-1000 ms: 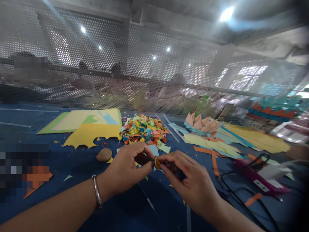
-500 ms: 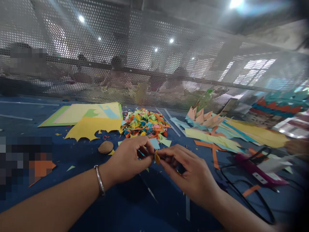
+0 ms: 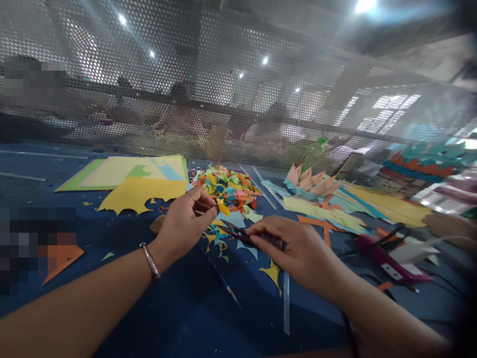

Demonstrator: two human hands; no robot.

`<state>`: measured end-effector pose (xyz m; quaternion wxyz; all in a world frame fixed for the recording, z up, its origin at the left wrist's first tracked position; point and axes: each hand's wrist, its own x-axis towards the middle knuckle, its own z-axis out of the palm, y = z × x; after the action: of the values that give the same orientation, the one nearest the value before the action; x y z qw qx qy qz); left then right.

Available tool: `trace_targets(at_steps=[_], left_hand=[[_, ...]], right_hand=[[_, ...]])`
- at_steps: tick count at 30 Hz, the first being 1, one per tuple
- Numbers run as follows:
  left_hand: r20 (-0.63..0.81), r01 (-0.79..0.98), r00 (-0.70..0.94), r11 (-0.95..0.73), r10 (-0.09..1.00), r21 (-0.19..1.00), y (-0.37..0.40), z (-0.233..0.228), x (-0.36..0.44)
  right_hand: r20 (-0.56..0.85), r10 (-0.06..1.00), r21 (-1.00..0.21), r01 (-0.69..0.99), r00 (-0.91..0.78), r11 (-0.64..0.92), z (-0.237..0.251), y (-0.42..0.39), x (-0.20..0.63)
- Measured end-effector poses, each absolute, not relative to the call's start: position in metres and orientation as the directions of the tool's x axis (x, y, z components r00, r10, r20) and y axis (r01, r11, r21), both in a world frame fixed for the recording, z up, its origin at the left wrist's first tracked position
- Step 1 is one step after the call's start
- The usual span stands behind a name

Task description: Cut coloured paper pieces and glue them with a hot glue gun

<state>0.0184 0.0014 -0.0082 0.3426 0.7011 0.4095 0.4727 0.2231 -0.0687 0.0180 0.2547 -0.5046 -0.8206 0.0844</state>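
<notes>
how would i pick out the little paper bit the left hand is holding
Start at the heap of colourful paper bits in the middle of the blue table. Just in front of it the left hand pinches a small yellow piece at its fingertips. It alone is lifted off the table; other scraps lie flat.

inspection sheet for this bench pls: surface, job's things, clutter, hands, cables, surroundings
Surface: blue table, strewn with paper offcuts.
Job's things: small yellow paper piece pinched in the left hand; dark scissors under the right hand, blades open, lying low over the table.
Clutter: heap of coloured paper bits; yellow sheets; orange and yellow strips; pink tool; folded paper shapes.
Hands: left hand raised, closed on the paper piece; right hand on the scissors.
Cables: black cable looped by the pink tool.
Surroundings: perforated metal screen behind the table; blurred people beyond it.
</notes>
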Motion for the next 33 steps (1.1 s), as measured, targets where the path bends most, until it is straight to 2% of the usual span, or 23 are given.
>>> trace_targets(at_steps=[5, 8, 14, 19, 24, 28, 33], left_hand=[[0.410, 0.239, 0.211, -0.453, 0.887, 0.859, 0.001, -0.008, 0.018], [0.429, 0.245, 0.210, -0.472, 0.879, 0.847, 0.002, -0.009, 0.018], [0.417, 0.248, 0.221, -0.465, 0.881, 0.850, 0.003, -0.012, 0.019], [0.424, 0.245, 0.263, -0.485, 0.867, 0.840, 0.004, -0.014, 0.019], [0.410, 0.260, 0.288, -0.483, 0.865, 0.836, 0.006, -0.015, 0.018], [0.402, 0.256, 0.305, -0.481, 0.863, 0.838, 0.007, -0.018, 0.018], [0.436, 0.297, 0.353, -0.541, 0.828, 0.787, 0.003, -0.016, 0.021]], right_hand=[[0.148, 0.862, -0.342, 0.793, -0.485, 0.504, 0.015, -0.050, 0.206], [0.082, 0.865, -0.292, 0.818, -0.495, 0.496, 0.008, -0.043, 0.198], [0.074, 0.878, -0.265, 0.839, -0.473, 0.475, -0.001, -0.040, 0.193], [0.063, 0.873, -0.304, 0.824, -0.484, 0.479, -0.006, -0.038, 0.193], [0.145, 0.889, -0.393, 0.799, -0.435, 0.455, 0.000, -0.041, 0.201], [0.268, 0.912, -0.484, 0.775, -0.311, 0.407, 0.011, -0.045, 0.213], [0.425, 0.879, -0.511, 0.744, -0.216, 0.431, 0.014, -0.052, 0.219]])
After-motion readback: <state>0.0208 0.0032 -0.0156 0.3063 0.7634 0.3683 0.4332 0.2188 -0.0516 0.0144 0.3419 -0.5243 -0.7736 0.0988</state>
